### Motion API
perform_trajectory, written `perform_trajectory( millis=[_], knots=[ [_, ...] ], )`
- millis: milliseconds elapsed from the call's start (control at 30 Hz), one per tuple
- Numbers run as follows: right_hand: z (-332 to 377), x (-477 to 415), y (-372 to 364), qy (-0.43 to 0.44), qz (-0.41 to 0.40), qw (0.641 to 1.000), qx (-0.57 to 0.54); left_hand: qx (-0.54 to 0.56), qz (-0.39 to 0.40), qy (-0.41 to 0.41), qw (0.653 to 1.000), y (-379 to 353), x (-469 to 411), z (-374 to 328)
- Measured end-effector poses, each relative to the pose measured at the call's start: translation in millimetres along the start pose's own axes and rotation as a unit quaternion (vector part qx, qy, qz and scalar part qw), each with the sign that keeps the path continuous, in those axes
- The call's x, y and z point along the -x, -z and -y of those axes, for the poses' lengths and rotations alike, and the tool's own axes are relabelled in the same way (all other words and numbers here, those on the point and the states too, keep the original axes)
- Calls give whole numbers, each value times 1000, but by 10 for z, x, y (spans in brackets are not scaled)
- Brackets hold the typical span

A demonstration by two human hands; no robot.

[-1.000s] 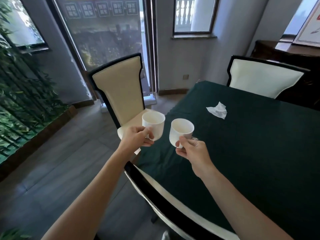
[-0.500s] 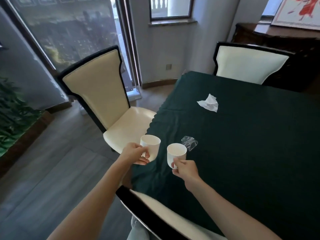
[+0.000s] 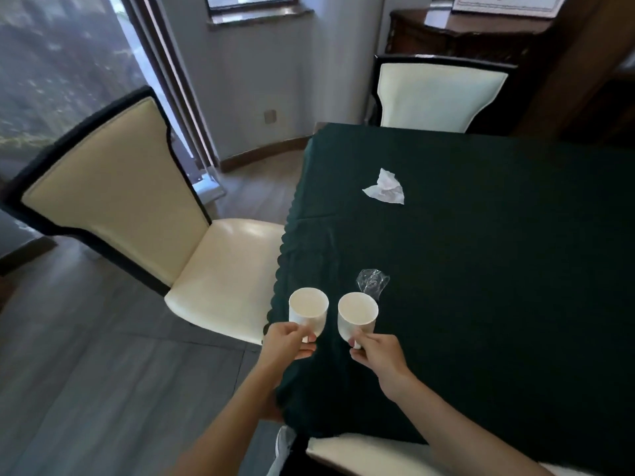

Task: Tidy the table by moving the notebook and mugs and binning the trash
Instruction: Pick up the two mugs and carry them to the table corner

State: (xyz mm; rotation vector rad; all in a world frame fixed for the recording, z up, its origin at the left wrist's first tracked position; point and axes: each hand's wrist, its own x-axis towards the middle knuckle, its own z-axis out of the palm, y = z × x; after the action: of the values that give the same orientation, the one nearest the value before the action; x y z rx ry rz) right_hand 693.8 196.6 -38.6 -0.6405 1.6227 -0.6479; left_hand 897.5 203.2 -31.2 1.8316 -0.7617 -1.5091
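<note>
Two white mugs hang side by side over the near left corner of the dark green table [image 3: 481, 269]. My left hand [image 3: 287, 345] grips the handle of the left mug [image 3: 308, 312]. My right hand [image 3: 376, 350] pinches the handle of the right mug [image 3: 357, 316]. Both mugs are upright and look empty. Just beyond the right mug a crumpled clear plastic wrapper [image 3: 372, 282] lies on the cloth. Farther back sits a crumpled white tissue [image 3: 386, 187]. No notebook or bin is in view.
A cream chair [image 3: 144, 207] with a black frame stands left of the table. A second cream chair [image 3: 436, 94] stands at the far end, and a third chair's back [image 3: 360, 456] is right below me. A dark wooden sideboard [image 3: 464, 36] lines the back wall.
Both hands have lowered with the mugs toward the table's near left corner, and my view has tilted down. The plastic wrapper has come into sight.
</note>
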Motion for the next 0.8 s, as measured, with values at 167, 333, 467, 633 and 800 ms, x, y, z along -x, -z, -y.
perform_trajectory(
  millis=[167, 333, 467, 633, 800],
  knots=[
    [-78, 30, -5, -14, 23, 1000, -5, 39, 43, 3, 998, -8, -20, 178],
    [-165, 57, 27, -11, 35, 999, 22, -7, 94, 4, 996, 29, -16, 315],
    [-199, 78, 66, -8, 48, 999, 20, -33, 119, 7, 992, 59, -10, 305],
    [-179, 89, 109, -2, 55, 998, 30, -61, 116, 1, 991, 83, -26, 306],
    [-183, 72, 152, 25, 59, 993, 103, -70, 111, -4, 991, 102, -2, 317]
  ],
)
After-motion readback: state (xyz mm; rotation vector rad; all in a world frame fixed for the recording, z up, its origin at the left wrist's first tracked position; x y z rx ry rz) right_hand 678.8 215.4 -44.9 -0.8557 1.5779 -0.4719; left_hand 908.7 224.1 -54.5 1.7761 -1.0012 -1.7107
